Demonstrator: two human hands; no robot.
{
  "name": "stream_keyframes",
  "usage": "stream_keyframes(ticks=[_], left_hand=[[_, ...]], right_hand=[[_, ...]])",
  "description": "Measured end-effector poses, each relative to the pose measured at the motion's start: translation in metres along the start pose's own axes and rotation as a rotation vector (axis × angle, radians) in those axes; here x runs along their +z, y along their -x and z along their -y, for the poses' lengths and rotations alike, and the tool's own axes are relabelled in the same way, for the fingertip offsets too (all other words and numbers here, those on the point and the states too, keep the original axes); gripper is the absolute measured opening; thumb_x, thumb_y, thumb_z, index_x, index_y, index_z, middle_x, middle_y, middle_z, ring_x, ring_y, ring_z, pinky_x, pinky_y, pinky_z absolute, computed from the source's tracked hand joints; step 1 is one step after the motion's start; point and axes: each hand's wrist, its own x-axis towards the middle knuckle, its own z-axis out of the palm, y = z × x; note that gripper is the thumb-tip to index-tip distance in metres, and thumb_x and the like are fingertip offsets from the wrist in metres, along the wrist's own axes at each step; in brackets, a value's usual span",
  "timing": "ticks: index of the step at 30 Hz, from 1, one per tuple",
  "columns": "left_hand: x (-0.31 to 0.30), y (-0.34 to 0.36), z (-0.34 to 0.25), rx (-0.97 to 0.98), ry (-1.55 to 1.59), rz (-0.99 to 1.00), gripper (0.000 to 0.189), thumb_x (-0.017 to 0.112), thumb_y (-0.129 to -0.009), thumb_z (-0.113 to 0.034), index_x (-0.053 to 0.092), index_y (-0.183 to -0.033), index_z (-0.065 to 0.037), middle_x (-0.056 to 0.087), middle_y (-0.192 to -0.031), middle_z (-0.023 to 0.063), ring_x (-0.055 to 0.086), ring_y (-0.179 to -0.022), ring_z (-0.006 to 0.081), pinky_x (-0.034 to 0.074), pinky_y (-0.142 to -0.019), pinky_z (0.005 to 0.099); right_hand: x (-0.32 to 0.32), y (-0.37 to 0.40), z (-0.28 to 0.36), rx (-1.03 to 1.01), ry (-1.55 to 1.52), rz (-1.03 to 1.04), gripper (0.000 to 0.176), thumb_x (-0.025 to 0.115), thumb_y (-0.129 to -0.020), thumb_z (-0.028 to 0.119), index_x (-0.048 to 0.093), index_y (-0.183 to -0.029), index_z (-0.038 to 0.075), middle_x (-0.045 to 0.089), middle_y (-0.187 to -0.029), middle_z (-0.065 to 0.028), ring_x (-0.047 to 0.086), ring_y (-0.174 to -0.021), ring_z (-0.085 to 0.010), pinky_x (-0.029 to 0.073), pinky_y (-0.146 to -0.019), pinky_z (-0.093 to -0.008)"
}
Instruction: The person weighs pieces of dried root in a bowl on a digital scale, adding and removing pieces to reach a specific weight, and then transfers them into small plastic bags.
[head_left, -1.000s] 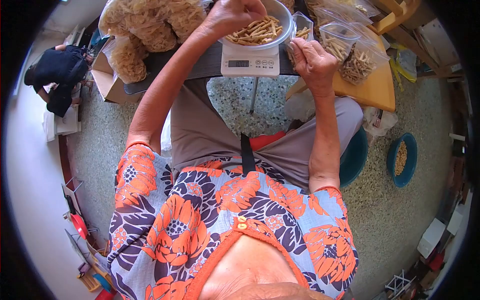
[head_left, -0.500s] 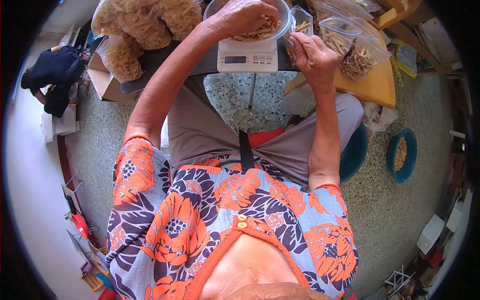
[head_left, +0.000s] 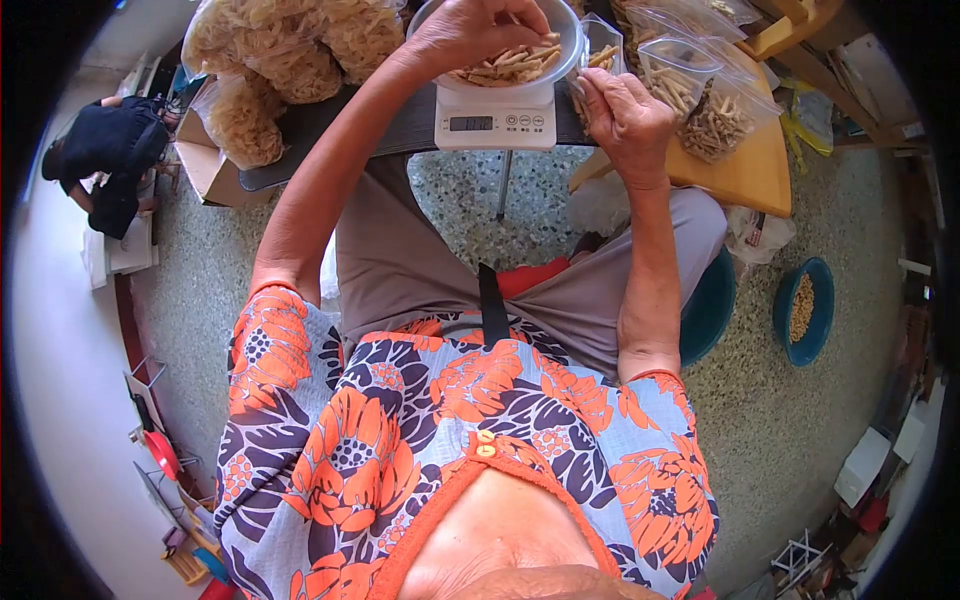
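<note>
My left hand point(head_left: 485, 32) is over the clear plastic bowl point(head_left: 437, 72), its fingers closed in a pinch. A pale end shows at the fingertips and looks like a short dried stick point(head_left: 550, 38). Similar tan sticks point(head_left: 508, 67) lie in the bowl, which rests on a white kitchen scale point(head_left: 495, 125); I cannot read its digits surely. Just right of the bowl, my right hand point(head_left: 628, 115) pinches the edge of a small clear plastic bag point(head_left: 603, 40) with sticks inside. The bag's lower part is partly hidden behind the fingers.
Filled bags of pale dried shreds point(head_left: 290, 60) crowd the dark table's left side. Bags of sticks point(head_left: 715, 120) lie on a wooden stool point(head_left: 745, 175) at right. Beyond, a green basin point(head_left: 818, 330) with tan pieces stands on the floor. Another person point(head_left: 110, 155) bends at far left.
My left hand has lifted from the sticks in the bowl, up and slightly left, uncovering more of them. My right hand keeps its hold on the bag, almost unmoved.
</note>
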Motion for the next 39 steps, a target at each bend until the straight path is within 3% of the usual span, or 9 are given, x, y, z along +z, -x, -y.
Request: stream_keyframes(ticks=[2, 3, 5, 10, 13, 24, 28, 37, 39], left_hand=[[0.003, 0.002, 0.013, -0.266, 0.503, -0.009, 0.006, 0.075, -0.094, -0.007, 0.076, -0.098, -0.003, 0.074, -0.081, 0.0038, 0.069, -0.07, 0.0101, 0.055, -0.06, 0.027], [0.001, 0.005, 0.018, -0.264, 0.5, -0.01, 0.006, 0.075, -0.094, -0.007, 0.076, -0.098, -0.003, 0.074, -0.081, 0.0038, 0.069, -0.07, 0.0101, 0.055, -0.06, 0.027], [-0.005, 0.009, 0.029, -0.477, 1.126, 0.094, 0.012, 0.077, -0.094, -0.011, 0.075, -0.101, -0.001, 0.075, -0.083, 0.0063, 0.07, -0.068, 0.0092, 0.054, -0.054, 0.0204], [-0.003, 0.004, 0.029, -0.681, 1.444, 0.07, 0.013, 0.073, -0.096, -0.008, 0.073, -0.106, -0.001, 0.077, -0.086, 0.0098, 0.074, -0.071, 0.0131, 0.061, -0.057, 0.0231], [0.004, -0.001, 0.003, -0.704, 1.272, -0.08, 0.013, 0.076, -0.094, -0.007, 0.073, -0.106, -0.001, 0.076, -0.086, 0.0089, 0.073, -0.068, 0.0128, 0.06, -0.055, 0.022], [0.026, -0.031, -0.014, -0.571, 0.779, -0.054, 0.019, 0.083, -0.086, -0.015, 0.075, -0.094, -0.001, 0.071, -0.072, 0.0038, 0.059, -0.052, 0.0064, 0.043, -0.045, 0.0194], [0.029, -0.038, -0.025, -0.535, 0.502, -0.051, 0.021, 0.08, -0.088, -0.022, 0.076, -0.095, -0.002, 0.072, -0.074, 0.0031, 0.061, -0.057, 0.0062, 0.047, -0.05, 0.0213], [-0.018, -0.012, 0.0, -0.319, 0.499, -0.23, 0.013, 0.075, -0.09, -0.011, 0.074, -0.096, 0.0, 0.074, -0.083, 0.0053, 0.066, -0.071, 0.009, 0.054, -0.062, 0.0263], [-0.028, -0.006, 0.004, -0.295, 0.137, -0.199, 0.012, 0.072, -0.087, -0.006, 0.074, -0.096, 0.001, 0.074, -0.082, 0.0055, 0.067, -0.074, 0.0099, 0.055, -0.063, 0.0276]], right_hand=[[-0.001, 0.0, 0.002, 0.021, 0.021, 0.028, 0.015, 0.082, -0.086, 0.016, 0.077, -0.1, 0.01, 0.07, -0.078, -0.0082, 0.071, -0.065, -0.0274, 0.058, -0.057, -0.0357], [0.0, 0.0, 0.002, 0.019, 0.02, 0.025, 0.015, 0.082, -0.086, 0.016, 0.077, -0.1, 0.01, 0.07, -0.078, -0.0082, 0.071, -0.065, -0.0274, 0.058, -0.057, -0.0357], [0.001, 0.0, 0.002, 0.008, 0.009, 0.018, 0.015, 0.082, -0.086, 0.016, 0.077, -0.099, 0.009, 0.07, -0.078, -0.008, 0.071, -0.064, -0.0271, 0.058, -0.056, -0.0355], [0.0, -0.001, 0.002, -0.007, 0.026, 0.01, 0.015, 0.082, -0.086, 0.015, 0.077, -0.099, 0.009, 0.069, -0.077, -0.0077, 0.07, -0.063, -0.0268, 0.057, -0.056, -0.0353], [0.0, 0.0, 0.001, -0.005, 0.022, 0.006, 0.015, 0.082, -0.086, 0.015, 0.077, -0.099, 0.01, 0.068, -0.076, -0.0075, 0.07, -0.062, -0.0266, 0.057, -0.055, -0.0354], [-0.003, -0.001, 0.001, -0.009, 0.034, 0.012, 0.013, 0.081, -0.087, 0.016, 0.076, -0.097, 0.01, 0.065, -0.073, -0.0072, 0.068, -0.06, -0.0264, 0.055, -0.053, -0.0355], [-0.003, -0.002, 0.002, -0.002, 0.027, 0.003, 0.012, 0.08, -0.087, 0.016, 0.076, -0.097, 0.011, 0.066, -0.073, -0.0071, 0.068, -0.059, -0.0265, 0.055, -0.053, -0.0359], [-0.001, 0.0, 0.001, 0.007, 0.003, -0.007, 0.012, 0.081, -0.087, 0.016, 0.077, -0.098, 0.011, 0.069, -0.076, -0.007, 0.069, -0.061, -0.0264, 0.056, -0.054, -0.0358], [0.0, 0.0, 0.001, 0.013, 0.006, -0.004, 0.013, 0.081, -0.087, 0.016, 0.077, -0.098, 0.011, 0.069, -0.075, -0.007, 0.07, -0.062, -0.0262, 0.056, -0.055, -0.0356]])
